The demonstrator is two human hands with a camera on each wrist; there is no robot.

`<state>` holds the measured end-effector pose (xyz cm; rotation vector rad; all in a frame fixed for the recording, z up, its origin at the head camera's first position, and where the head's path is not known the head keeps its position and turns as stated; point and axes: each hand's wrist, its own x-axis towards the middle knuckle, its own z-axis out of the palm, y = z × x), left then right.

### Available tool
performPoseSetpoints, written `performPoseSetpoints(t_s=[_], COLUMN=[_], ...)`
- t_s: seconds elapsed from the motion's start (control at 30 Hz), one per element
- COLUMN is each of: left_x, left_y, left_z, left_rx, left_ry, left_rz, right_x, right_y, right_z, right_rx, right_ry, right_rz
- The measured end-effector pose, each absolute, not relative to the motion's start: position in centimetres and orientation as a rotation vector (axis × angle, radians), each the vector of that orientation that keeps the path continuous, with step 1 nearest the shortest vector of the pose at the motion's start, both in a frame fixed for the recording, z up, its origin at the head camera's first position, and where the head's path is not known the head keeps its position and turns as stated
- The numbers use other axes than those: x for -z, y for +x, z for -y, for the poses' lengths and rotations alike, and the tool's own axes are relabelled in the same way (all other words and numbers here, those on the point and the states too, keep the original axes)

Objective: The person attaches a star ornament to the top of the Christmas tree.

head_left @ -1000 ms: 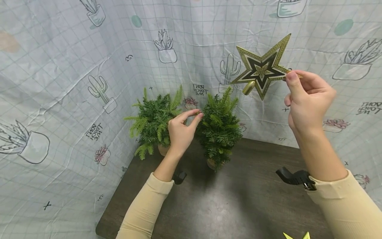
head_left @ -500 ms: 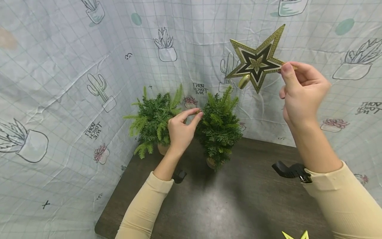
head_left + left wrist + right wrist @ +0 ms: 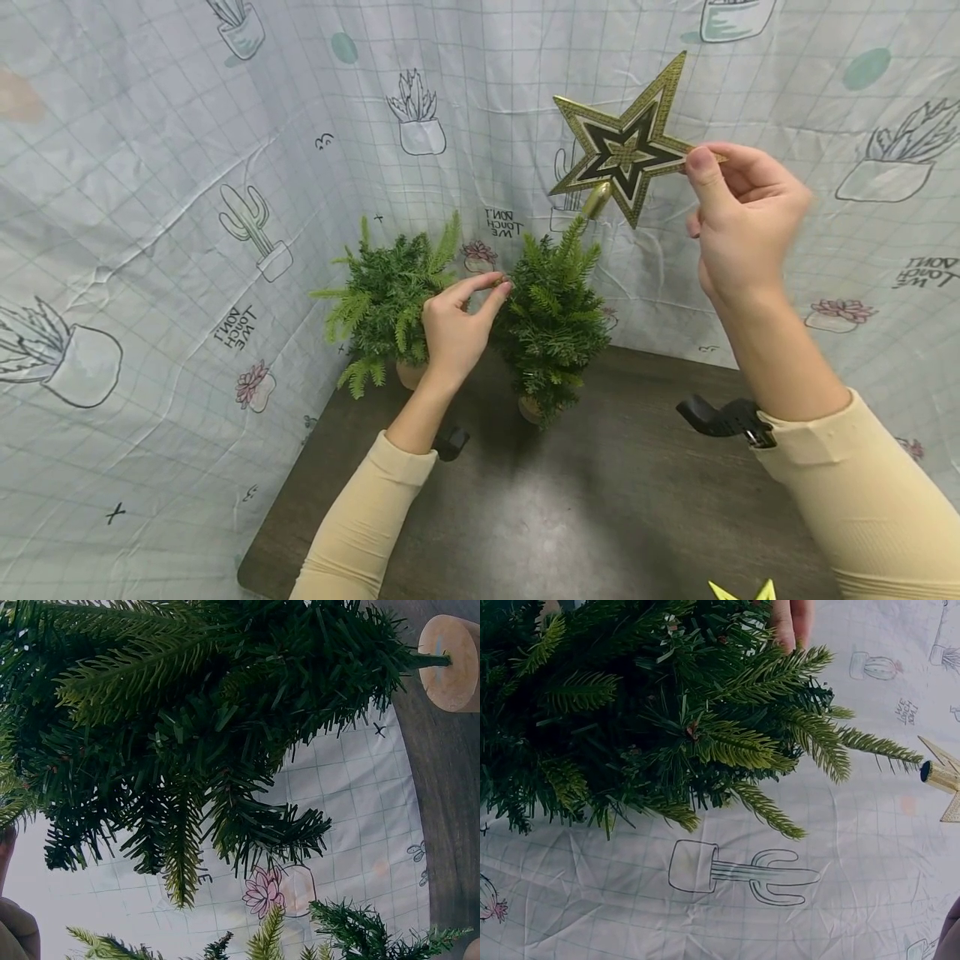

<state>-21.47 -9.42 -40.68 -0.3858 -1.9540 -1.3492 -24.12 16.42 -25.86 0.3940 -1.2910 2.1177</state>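
My right hand [image 3: 753,221] pinches a gold-and-black star tree topper [image 3: 624,157] by one point. The star leans, its tubular socket [image 3: 597,201] aimed down at the top of a small artificial Christmas tree [image 3: 551,337]. In the right wrist view the socket's dark mouth [image 3: 927,772] sits right at the tip of the top twig [image 3: 881,745]. My left hand [image 3: 457,329] is at this tree's left side, thumb and forefinger pinching a twig tip near the upper part. The tree stands upright on a round wooden base [image 3: 454,664].
A second small artificial tree [image 3: 386,304] stands at the left, partly behind my left hand. Yellow-green star points [image 3: 742,590] show at the bottom edge of the dark wooden table [image 3: 645,467]. A printed grid curtain [image 3: 480,108] hangs close behind the trees.
My right hand has carried the star left and slightly up, bringing its socket from right of the treetop to its tip. The left hand stays in place.
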Motion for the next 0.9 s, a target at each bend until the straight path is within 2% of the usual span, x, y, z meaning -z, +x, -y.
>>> performPoseSetpoints(t_s=[0.37,0.9], left_x=[40.6,40.8], left_y=[-21.5,-21.6], left_z=[9.3,9.2], left_rx=[1.347,1.364], left_ry=[-0.389,-0.406], left_rz=[1.944,1.921], right_x=[25.7,25.5], right_y=[-24.5,-24.8], right_z=[-16.0,-14.9], right_rx=[-2.101,-2.337], right_ry=[0.455,0.455], right_rz=[1.353,1.268])
